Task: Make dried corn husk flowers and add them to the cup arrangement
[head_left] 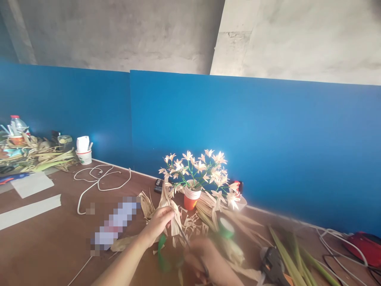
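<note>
My left hand [162,218] is closed, pinching a pale dried corn husk [176,216] between thumb and fingers. My right hand [204,256], smeared by motion, is wrapped around dark scissors [185,237]; their blades point up at the husk's lower part, and whether they touch it I cannot tell. Just beyond the hands, an orange-and-white paper cup [191,199] holds a bunch of pale husk flowers [200,167] on green stems. Cut husk scraps [192,223] lie scattered before the cup. A green tape roll [225,228] is beyond my right hand, and a green ring-shaped thing [162,254] sits between my forearms.
A black glue gun [272,264] and long green leaves [287,252] lie at right, near a red object [364,248] with cords. On the left are a white cable [98,180], a white cup [84,156], paper strips [29,210] and a husk pile [38,155]. A blue partition [253,131] stands behind.
</note>
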